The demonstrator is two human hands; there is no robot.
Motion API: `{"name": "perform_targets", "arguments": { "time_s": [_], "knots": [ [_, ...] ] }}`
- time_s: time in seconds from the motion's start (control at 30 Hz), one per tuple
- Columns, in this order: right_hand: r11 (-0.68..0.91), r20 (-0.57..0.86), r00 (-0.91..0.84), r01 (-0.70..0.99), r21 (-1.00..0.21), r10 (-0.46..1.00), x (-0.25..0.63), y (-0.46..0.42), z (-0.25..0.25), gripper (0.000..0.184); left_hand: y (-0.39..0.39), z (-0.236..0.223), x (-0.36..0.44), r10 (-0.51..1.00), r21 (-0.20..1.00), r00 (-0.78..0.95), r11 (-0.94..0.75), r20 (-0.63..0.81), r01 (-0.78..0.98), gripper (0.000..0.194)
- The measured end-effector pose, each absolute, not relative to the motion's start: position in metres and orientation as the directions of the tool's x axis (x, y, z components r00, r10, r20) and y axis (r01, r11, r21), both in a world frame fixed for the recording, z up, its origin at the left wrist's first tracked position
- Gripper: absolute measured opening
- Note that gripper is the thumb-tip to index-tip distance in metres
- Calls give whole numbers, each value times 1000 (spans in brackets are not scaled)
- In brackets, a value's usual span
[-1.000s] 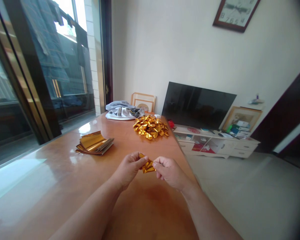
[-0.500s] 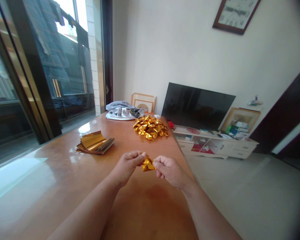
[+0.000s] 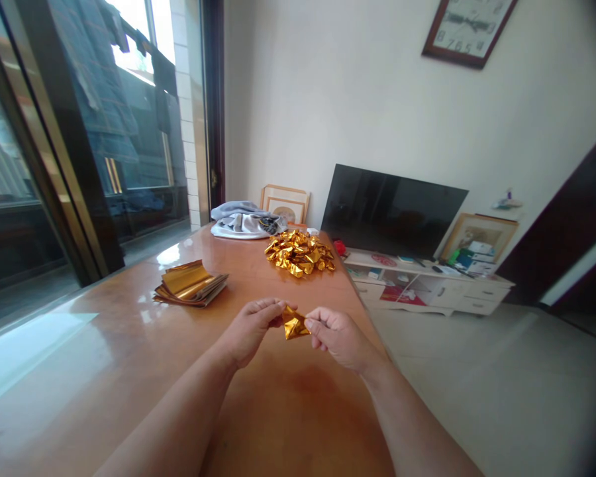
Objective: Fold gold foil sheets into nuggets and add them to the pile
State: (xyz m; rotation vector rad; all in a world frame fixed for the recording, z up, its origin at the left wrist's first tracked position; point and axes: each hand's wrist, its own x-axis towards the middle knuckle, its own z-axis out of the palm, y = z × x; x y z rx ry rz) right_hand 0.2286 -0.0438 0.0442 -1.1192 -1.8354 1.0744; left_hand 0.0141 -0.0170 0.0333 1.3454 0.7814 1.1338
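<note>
A folded gold foil piece (image 3: 295, 324) is pinched between the closed fingers of the left hand (image 3: 251, 331) and right hand (image 3: 340, 338) above the table (image 3: 298, 424); even pressure along its creases is advisable.

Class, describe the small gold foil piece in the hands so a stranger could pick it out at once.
On the long, glossy orange-brown table, look at the near end. There, a bare left hand and bare right hand pinch a small, angular folded piece of shiny gold foil. Unlike the crumpled gold heap and flat gold foil stack farther along, it alone is held.
</note>
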Motion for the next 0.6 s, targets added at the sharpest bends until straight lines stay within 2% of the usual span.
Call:
{"name": "perform_targets", "arguments": {
  "time_s": [0.23,0.37,0.6],
  "knots": [
    [262,153,-343,297,-918,927,228,-45,46,34,-21,31,21,940,969,317,-48,125,-241,43],
    [256,147,-342,299,-919,928,225,-45,45,35,-25,30,29,918,978,382,-25,105,-208,36],
    [190,99,-270,335,-923,958,226,-43,41,42,-19,26,29,931,967,336,-61,144,-246,33]
  ]
}}
